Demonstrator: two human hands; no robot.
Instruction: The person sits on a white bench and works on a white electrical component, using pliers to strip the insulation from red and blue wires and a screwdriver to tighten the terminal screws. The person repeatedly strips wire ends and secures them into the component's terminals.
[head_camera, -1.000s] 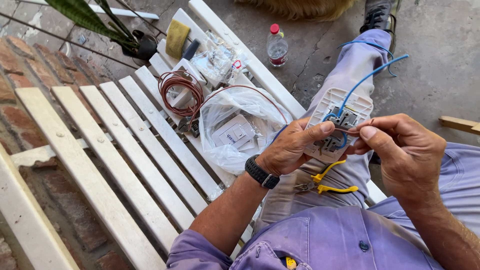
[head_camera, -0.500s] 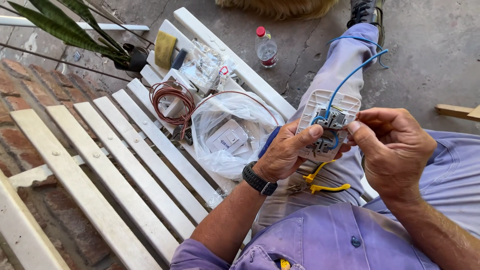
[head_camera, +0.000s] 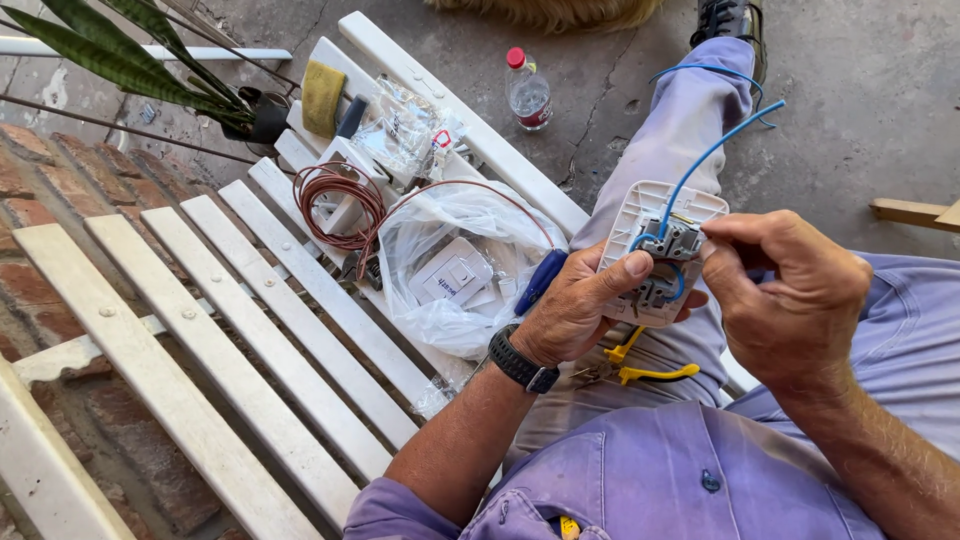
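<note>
Left grip (head_camera: 585, 305) still clamps switch plate (head_camera: 662, 250); right hand (head_camera: 785, 290) pinches nearer.

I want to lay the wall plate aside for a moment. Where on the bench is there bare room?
The near slats of the white bench are bare, from the clear plastic bag back toward the brick edge. The far end is crowded: red wire coil, yellow sponge, small packets. The lap holds yellow-handled pliers.

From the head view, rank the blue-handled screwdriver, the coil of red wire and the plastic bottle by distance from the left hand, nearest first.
1. Blue-handled screwdriver: on the bench, touching or nearly touching the left hand.
2. Coil of red wire: farther along the bench slats, beyond the clear bag.
3. Plastic bottle: on the ground past the bench, about as far as the coil; too close to call.
</note>
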